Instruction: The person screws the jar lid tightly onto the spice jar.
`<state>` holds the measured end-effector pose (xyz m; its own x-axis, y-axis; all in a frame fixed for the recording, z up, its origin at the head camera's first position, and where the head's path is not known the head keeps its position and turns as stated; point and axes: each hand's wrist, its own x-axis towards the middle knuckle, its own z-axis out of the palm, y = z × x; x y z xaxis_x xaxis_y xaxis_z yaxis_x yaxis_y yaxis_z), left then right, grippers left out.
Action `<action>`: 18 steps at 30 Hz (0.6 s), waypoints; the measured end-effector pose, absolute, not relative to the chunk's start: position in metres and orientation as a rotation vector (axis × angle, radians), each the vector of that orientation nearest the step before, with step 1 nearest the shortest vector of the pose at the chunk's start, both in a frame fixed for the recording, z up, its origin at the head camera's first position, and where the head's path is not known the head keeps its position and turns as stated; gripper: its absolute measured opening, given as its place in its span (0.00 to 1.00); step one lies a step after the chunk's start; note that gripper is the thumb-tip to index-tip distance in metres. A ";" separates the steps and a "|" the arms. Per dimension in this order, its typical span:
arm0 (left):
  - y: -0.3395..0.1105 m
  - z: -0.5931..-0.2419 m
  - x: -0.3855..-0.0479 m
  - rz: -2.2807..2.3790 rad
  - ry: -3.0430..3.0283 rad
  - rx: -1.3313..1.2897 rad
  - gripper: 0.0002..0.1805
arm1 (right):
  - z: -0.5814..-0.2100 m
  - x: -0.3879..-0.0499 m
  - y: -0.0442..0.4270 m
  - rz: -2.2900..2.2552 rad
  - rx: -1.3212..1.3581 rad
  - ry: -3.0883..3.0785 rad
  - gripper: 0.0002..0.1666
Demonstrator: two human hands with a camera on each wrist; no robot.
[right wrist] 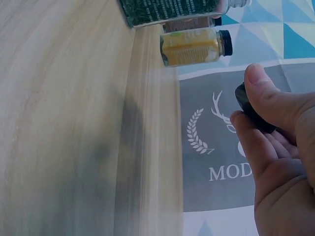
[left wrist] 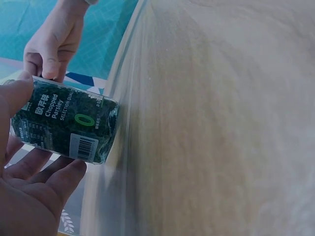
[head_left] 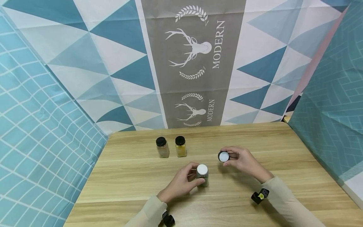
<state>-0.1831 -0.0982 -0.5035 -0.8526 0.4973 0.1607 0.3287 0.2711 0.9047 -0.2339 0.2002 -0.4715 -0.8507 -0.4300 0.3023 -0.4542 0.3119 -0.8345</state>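
My left hand (head_left: pixel 182 181) grips a clear jar of chopped parsley (left wrist: pixel 64 120) between thumb and fingers, near the table's middle. In the head view the jar's top shows a white disc, with no black lid over it. Whether its base touches the table I cannot tell. To the right, my right hand (head_left: pixel 242 160) pinches a black lid (right wrist: pixel 252 109) above the table. The lid's pale inner side faces the head camera. Lid and jar are apart.
Two more jars with black lids stand upright toward the back: one with brownish contents (head_left: pixel 163 148) and one with yellow contents (head_left: pixel 181 147). The wooden table (head_left: pixel 127 186) meets a patterned cloth (head_left: pixel 195 75) at the back, with blue sheets on both sides.
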 end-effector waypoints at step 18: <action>-0.098 -0.503 -0.182 1.630 2.372 0.802 0.26 | -0.466 -0.226 0.188 1.640 1.039 -2.568 0.31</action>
<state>-0.1822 -0.0985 -0.5035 -0.8449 0.5071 0.1702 0.3406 0.2648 0.9021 -0.2264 0.1877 -0.4656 -0.7891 -0.5536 0.2662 -0.4745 0.2741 -0.8365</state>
